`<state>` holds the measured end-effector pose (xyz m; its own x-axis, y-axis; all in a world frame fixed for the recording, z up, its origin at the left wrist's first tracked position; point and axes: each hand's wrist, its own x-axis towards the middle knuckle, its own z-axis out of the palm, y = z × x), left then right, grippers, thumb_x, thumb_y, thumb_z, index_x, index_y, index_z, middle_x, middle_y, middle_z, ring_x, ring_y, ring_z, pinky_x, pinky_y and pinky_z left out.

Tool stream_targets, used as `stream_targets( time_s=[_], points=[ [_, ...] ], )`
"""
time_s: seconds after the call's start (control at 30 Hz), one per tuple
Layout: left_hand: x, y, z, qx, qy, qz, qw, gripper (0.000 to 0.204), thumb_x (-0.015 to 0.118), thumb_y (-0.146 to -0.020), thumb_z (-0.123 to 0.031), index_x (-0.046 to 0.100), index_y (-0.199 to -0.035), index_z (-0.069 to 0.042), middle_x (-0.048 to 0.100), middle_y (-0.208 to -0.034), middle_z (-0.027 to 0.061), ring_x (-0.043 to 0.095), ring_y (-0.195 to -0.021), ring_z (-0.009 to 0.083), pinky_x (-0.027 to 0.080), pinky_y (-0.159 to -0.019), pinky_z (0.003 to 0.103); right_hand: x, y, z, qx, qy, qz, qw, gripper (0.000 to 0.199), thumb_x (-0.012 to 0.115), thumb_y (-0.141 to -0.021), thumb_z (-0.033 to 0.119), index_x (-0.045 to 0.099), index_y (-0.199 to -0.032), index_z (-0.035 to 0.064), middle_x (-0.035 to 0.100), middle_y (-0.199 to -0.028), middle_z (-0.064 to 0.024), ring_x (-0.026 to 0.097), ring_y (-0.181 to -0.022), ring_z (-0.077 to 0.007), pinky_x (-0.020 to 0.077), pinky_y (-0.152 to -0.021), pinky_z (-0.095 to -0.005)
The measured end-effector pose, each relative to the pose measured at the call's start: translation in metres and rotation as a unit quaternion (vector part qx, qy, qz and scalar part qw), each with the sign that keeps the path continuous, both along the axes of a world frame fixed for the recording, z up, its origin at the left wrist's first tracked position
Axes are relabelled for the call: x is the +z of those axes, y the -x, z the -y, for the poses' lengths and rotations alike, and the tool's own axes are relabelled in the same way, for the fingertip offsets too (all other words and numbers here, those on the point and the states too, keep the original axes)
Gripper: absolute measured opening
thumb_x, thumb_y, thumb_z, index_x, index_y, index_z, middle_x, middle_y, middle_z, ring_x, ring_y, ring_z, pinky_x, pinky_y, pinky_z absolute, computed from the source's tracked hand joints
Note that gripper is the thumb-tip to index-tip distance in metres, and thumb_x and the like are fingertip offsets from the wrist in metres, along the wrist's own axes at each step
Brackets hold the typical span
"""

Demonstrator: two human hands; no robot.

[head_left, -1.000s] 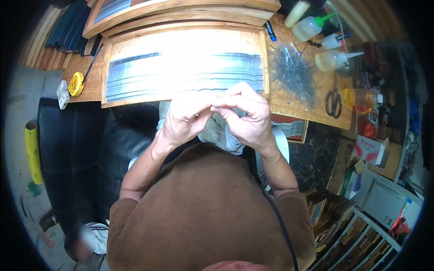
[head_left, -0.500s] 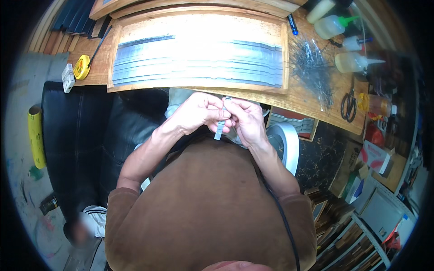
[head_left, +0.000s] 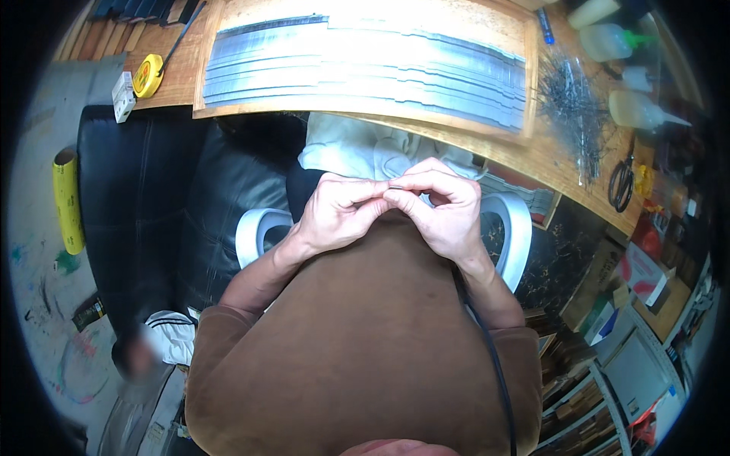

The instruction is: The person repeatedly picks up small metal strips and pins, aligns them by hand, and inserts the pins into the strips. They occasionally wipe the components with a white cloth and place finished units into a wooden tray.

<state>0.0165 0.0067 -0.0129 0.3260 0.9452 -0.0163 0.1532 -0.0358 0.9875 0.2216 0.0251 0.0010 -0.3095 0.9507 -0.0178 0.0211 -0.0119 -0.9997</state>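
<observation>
My left hand (head_left: pixel 338 215) and my right hand (head_left: pixel 443 210) meet in front of my chest, just short of the wooden bench's near edge. Fingertips of both are pinched together around a thin grey strip (head_left: pixel 394 187). Only a small dark sliver of it shows; the fingers hide the rest. Beyond my hands, a shallow wooden tray (head_left: pixel 365 118) on the bench holds several rows of flat grey strips (head_left: pixel 456 95), their middle washed out by glare.
Right of the tray lie a heap of thin wires (head_left: pixel 574 114), black scissors (head_left: pixel 621 182) and squeeze bottles (head_left: pixel 635 110). A yellow tape measure (head_left: pixel 148 76) sits at left. Pale chair arms (head_left: pixel 255 235) flank me. A black couch (head_left: pixel 144 197) and another person's white sleeve (head_left: pixel 172 334) are at left.
My hands have turned the strip, so its length, which hung below the fingers, is now hidden. The view has shifted, and the hands sit closer to my chest, farther from the tray.
</observation>
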Motion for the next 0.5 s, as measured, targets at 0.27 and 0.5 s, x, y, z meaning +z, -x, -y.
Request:
stream_targets(
  time_s=[0.27,0.5],
  points=[
    [-0.0038,0.0026,0.0095,0.011,-0.061,-0.012,0.998,0.014,0.077,-0.091,0.004,0.078,-0.104,0.006,0.078,-0.085,0.0153,0.077,-0.071,0.0218,0.058,-0.064,0.028,0.002,0.0,-0.0028,0.031,-0.009,-0.011,0.999,0.015,0.086,-0.083,-0.007,0.082,-0.096,-0.0012,0.074,-0.091,-0.0088,0.069,-0.082,-0.0137,0.0539,-0.071,-0.0251],
    [-0.0094,0.0018,0.0102,0.013,-0.111,-0.006,0.994,0.02,0.075,-0.091,0.007,0.077,-0.111,0.007,0.078,-0.087,0.016,0.075,-0.07,0.022,0.058,-0.064,0.029,0.0023,0.0006,-0.005,0.04,-0.02,-0.013,0.999,0.015,0.087,-0.082,-0.005,0.082,-0.096,0.0003,0.074,-0.091,-0.0074,0.069,-0.081,-0.0124,0.0536,-0.069,-0.0244]
  ],
)
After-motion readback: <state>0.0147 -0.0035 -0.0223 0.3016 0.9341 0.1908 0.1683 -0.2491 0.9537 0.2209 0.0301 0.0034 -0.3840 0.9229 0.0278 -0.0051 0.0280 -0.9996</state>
